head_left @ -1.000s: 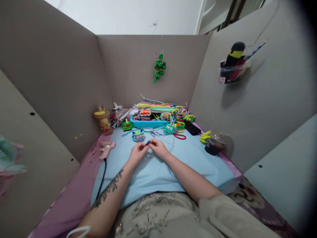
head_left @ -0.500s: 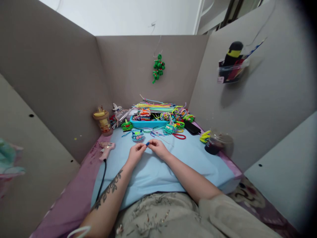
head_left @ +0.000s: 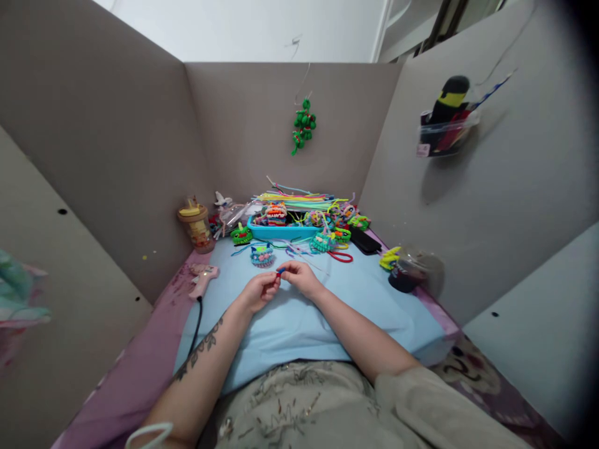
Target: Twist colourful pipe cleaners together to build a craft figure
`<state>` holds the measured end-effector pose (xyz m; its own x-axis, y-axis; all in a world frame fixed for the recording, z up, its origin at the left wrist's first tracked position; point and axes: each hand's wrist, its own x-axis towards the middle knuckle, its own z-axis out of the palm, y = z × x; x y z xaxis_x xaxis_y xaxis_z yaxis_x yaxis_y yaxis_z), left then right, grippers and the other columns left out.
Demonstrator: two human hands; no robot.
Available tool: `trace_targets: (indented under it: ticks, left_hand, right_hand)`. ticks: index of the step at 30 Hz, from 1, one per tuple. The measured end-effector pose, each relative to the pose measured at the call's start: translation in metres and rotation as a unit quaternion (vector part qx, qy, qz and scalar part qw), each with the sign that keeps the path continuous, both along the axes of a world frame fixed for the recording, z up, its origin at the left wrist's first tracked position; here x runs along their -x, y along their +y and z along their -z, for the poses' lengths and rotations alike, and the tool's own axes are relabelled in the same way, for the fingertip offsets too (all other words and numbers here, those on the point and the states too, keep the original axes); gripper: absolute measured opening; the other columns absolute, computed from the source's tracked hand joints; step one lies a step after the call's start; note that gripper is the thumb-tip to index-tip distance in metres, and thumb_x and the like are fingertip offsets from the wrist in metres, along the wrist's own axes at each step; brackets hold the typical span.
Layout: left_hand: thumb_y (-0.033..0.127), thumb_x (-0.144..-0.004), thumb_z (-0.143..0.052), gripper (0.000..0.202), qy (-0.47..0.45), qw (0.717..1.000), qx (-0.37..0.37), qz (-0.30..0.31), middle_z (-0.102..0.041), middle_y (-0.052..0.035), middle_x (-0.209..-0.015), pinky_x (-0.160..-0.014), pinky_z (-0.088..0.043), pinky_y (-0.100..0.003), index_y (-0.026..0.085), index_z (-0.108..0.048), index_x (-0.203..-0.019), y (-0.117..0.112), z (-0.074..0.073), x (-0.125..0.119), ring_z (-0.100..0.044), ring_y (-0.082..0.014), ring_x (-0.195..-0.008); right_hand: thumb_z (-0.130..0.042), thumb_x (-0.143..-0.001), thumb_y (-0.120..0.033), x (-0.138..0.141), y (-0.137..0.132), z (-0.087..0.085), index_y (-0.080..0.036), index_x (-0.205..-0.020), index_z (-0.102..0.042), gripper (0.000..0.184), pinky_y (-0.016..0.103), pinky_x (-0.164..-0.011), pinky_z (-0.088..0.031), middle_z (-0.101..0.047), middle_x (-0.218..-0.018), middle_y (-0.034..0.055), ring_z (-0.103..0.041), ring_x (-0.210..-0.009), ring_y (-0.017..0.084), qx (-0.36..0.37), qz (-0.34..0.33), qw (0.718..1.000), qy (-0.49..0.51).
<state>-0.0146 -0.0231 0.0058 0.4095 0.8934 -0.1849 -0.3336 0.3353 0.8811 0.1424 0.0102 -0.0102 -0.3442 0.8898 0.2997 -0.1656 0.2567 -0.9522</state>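
My left hand (head_left: 259, 290) and my right hand (head_left: 302, 278) meet over the light blue cloth (head_left: 299, 318), fingertips pinched together on a small blue piece with a red tip (head_left: 279, 272). Both hands rest low on the cloth. Just beyond them lies a small blue pipe-cleaner figure (head_left: 261, 255).
A turquoise tray (head_left: 281, 231) of colourful pipe-cleaner figures and a pile of pipe cleaners (head_left: 299, 201) sit at the back. A pink glue gun (head_left: 202, 279) lies left, a jar (head_left: 195, 227) behind it. A dark lidded bowl (head_left: 408, 274) stands right. Grey partition walls enclose the desk.
Both hands stay pinched on the small blue piece; they have shifted slightly toward me and the view has tilted a little.
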Motion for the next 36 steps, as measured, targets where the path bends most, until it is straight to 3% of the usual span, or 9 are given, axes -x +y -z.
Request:
trace_targets:
  ticks: [6, 11, 16, 21, 23, 27, 31, 36]
  left_hand:
    - [0.024, -0.074, -0.055, 0.017, -0.006, 0.997, 0.055, 0.061, -0.033, 0.0061, -0.054, -0.03, -0.01, -0.011, 0.013, -0.046, -0.064, 0.0, -0.007, 0.004, -0.02, -0.0007, -0.036]
    - [0.028, -0.08, -0.051, 0.023, 0.024, 0.998, 0.042, 0.046, -0.035, 0.0052, -0.056, -0.03, -0.011, -0.012, 0.015, -0.043, -0.063, 0.001, -0.007, 0.002, -0.021, -0.0009, -0.036]
    - [0.038, -0.082, -0.052, 0.025, 0.096, 0.993, -0.044, -0.051, -0.047, 0.0016, -0.062, -0.033, -0.016, -0.015, 0.014, -0.054, -0.077, -0.001, 0.003, -0.006, -0.03, -0.0033, -0.039]
    - [0.027, -0.073, -0.065, 0.027, 0.183, 0.946, -0.169, -0.207, -0.059, -0.0029, -0.091, -0.051, -0.037, -0.019, 0.021, -0.059, -0.099, -0.003, 0.012, -0.009, -0.048, -0.0102, -0.062]
    - [0.023, -0.07, -0.069, 0.026, 0.21, 0.928, -0.205, -0.229, -0.06, -0.005, -0.099, -0.062, -0.041, -0.021, 0.022, -0.064, -0.095, -0.004, 0.013, -0.01, -0.052, -0.0153, -0.078]
    - [0.021, -0.069, -0.068, 0.012, 0.247, 0.907, -0.244, -0.237, -0.063, -0.008, -0.092, -0.069, -0.042, -0.024, 0.023, -0.068, -0.081, -0.007, 0.013, -0.012, -0.052, -0.0229, -0.095]
    - [0.022, -0.07, -0.066, 0.007, 0.263, 0.901, -0.251, -0.238, -0.064, -0.0075, -0.082, -0.064, -0.04, -0.024, 0.023, -0.07, -0.076, -0.008, 0.012, -0.014, -0.054, -0.0226, -0.086]
    - [0.03, -0.07, -0.064, 0.017, 0.252, 0.92, -0.216, -0.209, -0.055, 0.0002, -0.051, -0.049, -0.03, -0.021, 0.017, -0.067, -0.059, -0.005, 0.011, -0.012, -0.046, -0.0133, -0.053]
  right_hand:
    - [-0.066, -0.068, -0.028, 0.0, -0.002, -0.001, -0.018, -0.083, -0.068, 0.018, 0.028, -0.068, -0.046, -0.068, -0.075, 0.0013, -0.06, -0.069, 0.014, -0.02, 0.007, 1.0, -0.02]
    - [-0.061, -0.071, -0.026, 0.001, -0.002, -0.001, -0.017, -0.081, -0.067, 0.014, 0.027, -0.066, -0.044, -0.066, -0.073, 0.0006, -0.057, -0.067, 0.013, -0.045, 0.037, 0.997, -0.044]
    - [-0.056, -0.074, -0.027, 0.001, 0.0, 0.0, -0.017, -0.077, -0.064, 0.012, 0.027, -0.065, -0.044, -0.063, -0.07, 0.0004, -0.056, -0.066, 0.014, -0.06, 0.069, 0.994, -0.065]
    - [-0.057, -0.075, -0.029, -0.001, 0.002, 0.003, -0.017, -0.076, -0.063, 0.013, 0.027, -0.064, -0.042, -0.063, -0.071, 0.0005, -0.055, -0.065, 0.014, -0.065, 0.101, 0.989, -0.081]
    - [-0.058, -0.074, -0.028, -0.001, 0.002, 0.003, -0.017, -0.074, -0.063, 0.013, 0.027, -0.063, -0.042, -0.062, -0.069, 0.0003, -0.054, -0.064, 0.014, -0.065, 0.102, 0.989, -0.086]
    - [-0.057, -0.074, -0.026, 0.0, 0.001, 0.004, -0.017, -0.074, -0.064, 0.011, 0.027, -0.064, -0.042, -0.062, -0.07, 0.0004, -0.054, -0.065, 0.014, -0.06, 0.094, 0.99, -0.084]
    - [-0.054, -0.074, -0.024, 0.0, 0.0, 0.003, -0.017, -0.084, -0.066, 0.017, 0.025, -0.057, -0.04, -0.059, -0.064, -0.0014, -0.05, -0.056, 0.012, -0.046, 0.07, 0.993, -0.077]
    - [-0.056, -0.073, -0.024, -0.002, -0.001, 0.001, -0.016, -0.092, -0.066, 0.023, 0.023, -0.051, -0.036, -0.053, -0.057, -0.0037, -0.045, -0.05, 0.01, -0.034, 0.055, 0.996, -0.059]
